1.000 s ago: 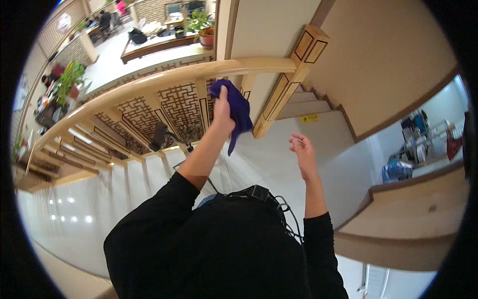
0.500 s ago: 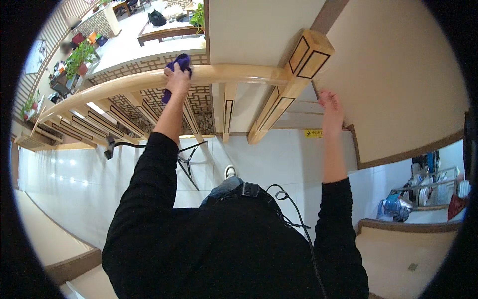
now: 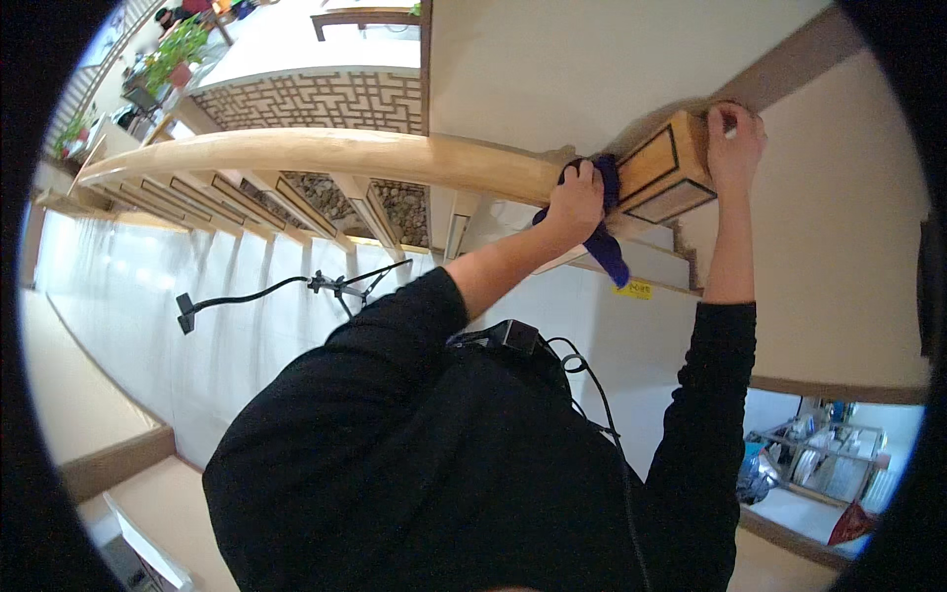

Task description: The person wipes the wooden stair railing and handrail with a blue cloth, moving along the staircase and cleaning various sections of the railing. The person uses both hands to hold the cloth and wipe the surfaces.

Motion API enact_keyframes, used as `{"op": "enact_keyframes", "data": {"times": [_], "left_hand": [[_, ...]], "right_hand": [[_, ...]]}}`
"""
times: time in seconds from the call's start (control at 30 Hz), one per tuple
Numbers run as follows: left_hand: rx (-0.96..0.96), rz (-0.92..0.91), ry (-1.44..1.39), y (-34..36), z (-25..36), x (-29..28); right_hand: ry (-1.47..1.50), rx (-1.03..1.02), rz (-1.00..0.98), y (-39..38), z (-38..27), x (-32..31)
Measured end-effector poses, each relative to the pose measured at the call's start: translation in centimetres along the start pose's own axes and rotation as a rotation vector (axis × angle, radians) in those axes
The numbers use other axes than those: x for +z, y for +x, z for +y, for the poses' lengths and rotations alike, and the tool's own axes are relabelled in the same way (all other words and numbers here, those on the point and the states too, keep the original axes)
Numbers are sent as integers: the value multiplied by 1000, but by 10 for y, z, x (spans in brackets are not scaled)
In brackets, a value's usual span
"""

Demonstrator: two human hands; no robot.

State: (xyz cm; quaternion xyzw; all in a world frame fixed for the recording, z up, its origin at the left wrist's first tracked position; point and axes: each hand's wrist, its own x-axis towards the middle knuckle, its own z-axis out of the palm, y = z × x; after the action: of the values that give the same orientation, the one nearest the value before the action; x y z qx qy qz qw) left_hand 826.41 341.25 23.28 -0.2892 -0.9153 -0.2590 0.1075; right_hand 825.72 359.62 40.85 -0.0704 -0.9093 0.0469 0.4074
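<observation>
A dark purple cloth (image 3: pixel 609 259) is bunched under my left hand (image 3: pixel 577 204), whose fingers close over it. The hand presses the cloth where the pale wooden handrail (image 3: pixel 395 158) meets the square wooden post (image 3: pixel 659 163); one end of the cloth hangs below. At the top end of this post, my right hand (image 3: pixel 735 156) grips the edge with bent fingers and thumb. Black inlaid lines frame the post's faces. The cloth hides the joint between rail and post.
Balusters (image 3: pixel 370 212) stand below the rail, with pebbles (image 3: pixel 402 212) behind them. A black stand with a bent arm (image 3: pixel 330 283) is on the tiled floor to the left. A beige wall (image 3: pixel 829 217) rises beside the post. A cable (image 3: pixel 623 474) runs down my front.
My left hand has slid right along the handrail with the cloth, up to the post. My right hand has moved from the air beside the post onto its top.
</observation>
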Motion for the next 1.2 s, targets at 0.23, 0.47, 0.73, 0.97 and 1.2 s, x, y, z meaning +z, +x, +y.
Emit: {"op": "enact_keyframes", "data": {"times": [0.23,0.47,0.73,0.97,1.2], "left_hand": [[-126,220,-54,-80,-167,-62],[-795,272,337,-71,-248,-140],[-454,29,407,-3,-48,-19],[-312,-15,-739,-30,-50,11],[-487,975,-1855,-43,-149,-107]], "right_hand": [[155,28,-26,-18,-17,-14],[184,-51,-120,-10,-28,-12],[171,-82,-141,-16,-43,-22],[218,-185,-91,-30,-40,-19],[178,-167,-92,-48,-34,-15]]}}
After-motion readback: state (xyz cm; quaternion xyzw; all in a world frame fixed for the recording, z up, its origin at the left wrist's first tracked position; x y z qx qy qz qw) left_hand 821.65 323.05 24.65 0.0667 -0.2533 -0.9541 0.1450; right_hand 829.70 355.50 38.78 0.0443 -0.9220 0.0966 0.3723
